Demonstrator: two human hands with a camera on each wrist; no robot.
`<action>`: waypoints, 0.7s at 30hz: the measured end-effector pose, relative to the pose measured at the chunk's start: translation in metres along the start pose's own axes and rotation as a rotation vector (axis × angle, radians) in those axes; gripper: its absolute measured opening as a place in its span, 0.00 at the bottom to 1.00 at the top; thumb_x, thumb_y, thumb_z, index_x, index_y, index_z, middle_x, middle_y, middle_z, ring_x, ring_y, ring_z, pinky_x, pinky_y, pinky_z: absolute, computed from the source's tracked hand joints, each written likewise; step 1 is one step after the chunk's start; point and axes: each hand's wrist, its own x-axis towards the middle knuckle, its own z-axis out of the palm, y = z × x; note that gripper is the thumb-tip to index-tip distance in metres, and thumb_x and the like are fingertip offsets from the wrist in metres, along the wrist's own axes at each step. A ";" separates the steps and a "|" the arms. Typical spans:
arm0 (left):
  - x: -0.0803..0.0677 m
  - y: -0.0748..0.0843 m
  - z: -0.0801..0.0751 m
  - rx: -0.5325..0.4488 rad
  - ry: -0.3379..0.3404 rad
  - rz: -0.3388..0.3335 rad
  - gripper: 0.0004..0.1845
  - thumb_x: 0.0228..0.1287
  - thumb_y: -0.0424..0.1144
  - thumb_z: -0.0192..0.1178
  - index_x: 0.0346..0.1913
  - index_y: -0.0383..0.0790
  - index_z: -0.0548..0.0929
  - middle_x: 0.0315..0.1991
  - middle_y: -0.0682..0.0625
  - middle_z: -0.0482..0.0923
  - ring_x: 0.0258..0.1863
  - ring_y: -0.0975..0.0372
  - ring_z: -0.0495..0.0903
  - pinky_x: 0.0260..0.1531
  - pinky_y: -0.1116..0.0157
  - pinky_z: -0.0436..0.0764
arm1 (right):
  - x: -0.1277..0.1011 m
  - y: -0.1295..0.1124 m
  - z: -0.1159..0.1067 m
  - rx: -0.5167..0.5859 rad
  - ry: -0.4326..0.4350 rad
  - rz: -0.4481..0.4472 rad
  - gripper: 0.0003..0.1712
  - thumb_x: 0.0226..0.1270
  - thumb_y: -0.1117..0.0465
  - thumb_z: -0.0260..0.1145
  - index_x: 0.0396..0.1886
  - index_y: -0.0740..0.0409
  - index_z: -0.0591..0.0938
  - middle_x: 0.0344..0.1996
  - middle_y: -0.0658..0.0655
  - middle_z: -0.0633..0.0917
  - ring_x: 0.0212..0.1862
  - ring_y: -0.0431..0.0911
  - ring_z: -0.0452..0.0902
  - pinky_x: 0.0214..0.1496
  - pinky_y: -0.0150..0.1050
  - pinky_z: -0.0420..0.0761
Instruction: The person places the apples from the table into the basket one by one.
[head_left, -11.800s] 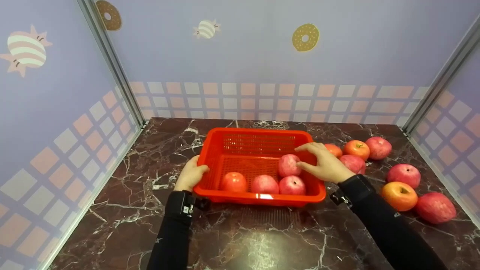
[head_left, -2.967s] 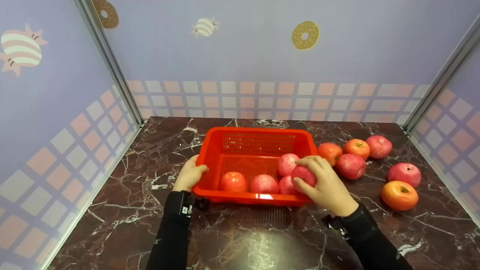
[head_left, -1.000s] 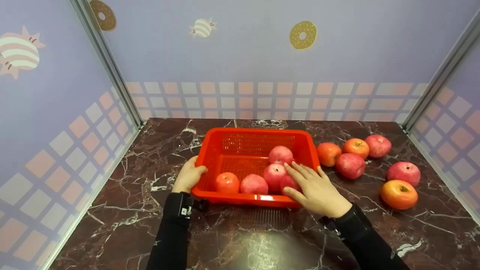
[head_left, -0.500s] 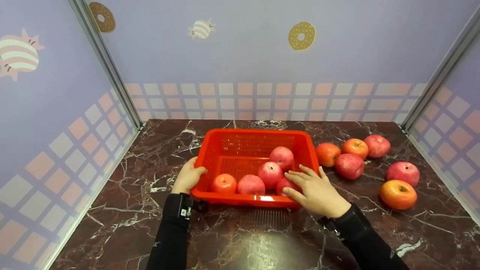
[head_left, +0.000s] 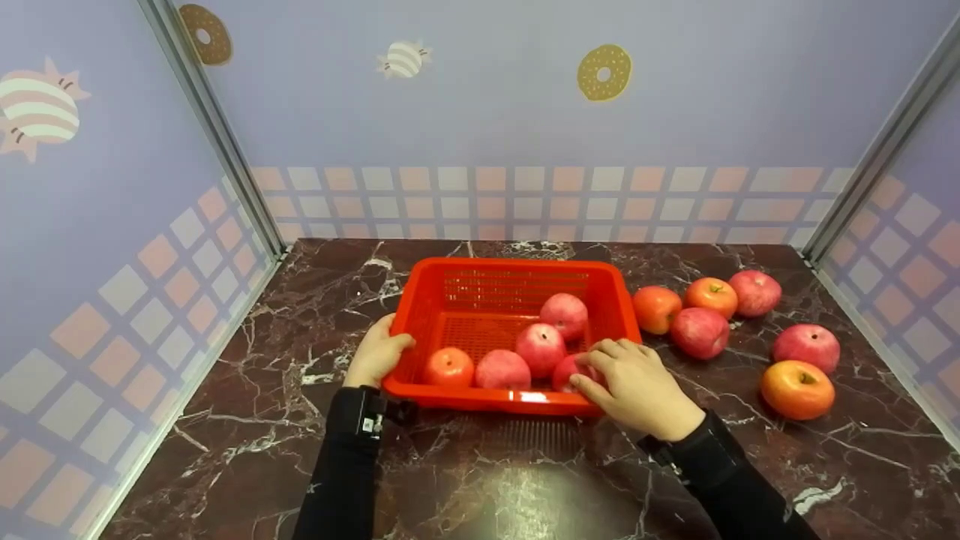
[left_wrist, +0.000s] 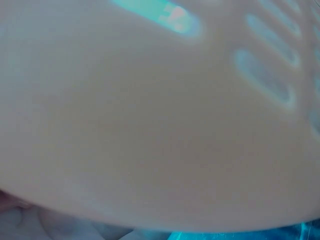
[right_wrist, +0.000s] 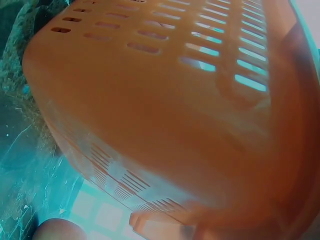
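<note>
A red slotted basket (head_left: 510, 264) stands mid-table and holds several apples: one orange-red (head_left: 448, 366) and pink ones (head_left: 540, 347). My left hand (head_left: 379, 352) grips its left rim. My right hand (head_left: 634, 379) lies over the near right corner, fingers curled over the rim, beside a partly hidden apple (head_left: 566, 370). Both wrist views are filled by the basket's wall (right_wrist: 165, 115), seen very close; the left one is blurred (left_wrist: 160, 125).
Several loose apples lie on the dark marble table (head_left: 480, 480) right of the basket: a cluster (head_left: 699, 332) near its far corner, a pink one (head_left: 806, 347) and an orange one (head_left: 796, 388) further right. Patterned walls close in the left, back and right sides.
My right hand set a pink apple in the basket and lay flat over the near right corner; its fingers have now curled. The left hand has stayed on the rim.
</note>
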 end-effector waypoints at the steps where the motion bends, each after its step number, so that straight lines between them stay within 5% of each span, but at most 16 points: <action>1: 0.000 0.000 0.000 0.005 0.002 0.003 0.27 0.59 0.26 0.53 0.65 0.28 0.73 0.54 0.33 0.79 0.46 0.52 0.81 0.43 0.64 0.79 | 0.000 0.000 0.001 0.000 0.002 -0.006 0.19 0.71 0.45 0.65 0.50 0.51 0.88 0.47 0.53 0.88 0.52 0.52 0.81 0.59 0.59 0.76; 11: 0.001 -0.001 -0.001 -0.004 0.005 -0.002 0.27 0.59 0.26 0.52 0.65 0.28 0.73 0.54 0.33 0.79 0.46 0.52 0.81 0.44 0.63 0.80 | 0.002 0.004 0.005 0.112 0.033 -0.132 0.14 0.72 0.54 0.66 0.51 0.54 0.88 0.50 0.53 0.89 0.55 0.50 0.85 0.58 0.52 0.83; 21: -0.001 0.001 0.000 -0.026 -0.004 -0.006 0.28 0.60 0.26 0.52 0.66 0.27 0.71 0.57 0.30 0.77 0.48 0.51 0.81 0.45 0.62 0.80 | 0.002 0.007 0.002 0.240 0.000 -0.106 0.14 0.74 0.53 0.66 0.53 0.51 0.87 0.50 0.50 0.89 0.56 0.46 0.84 0.60 0.48 0.82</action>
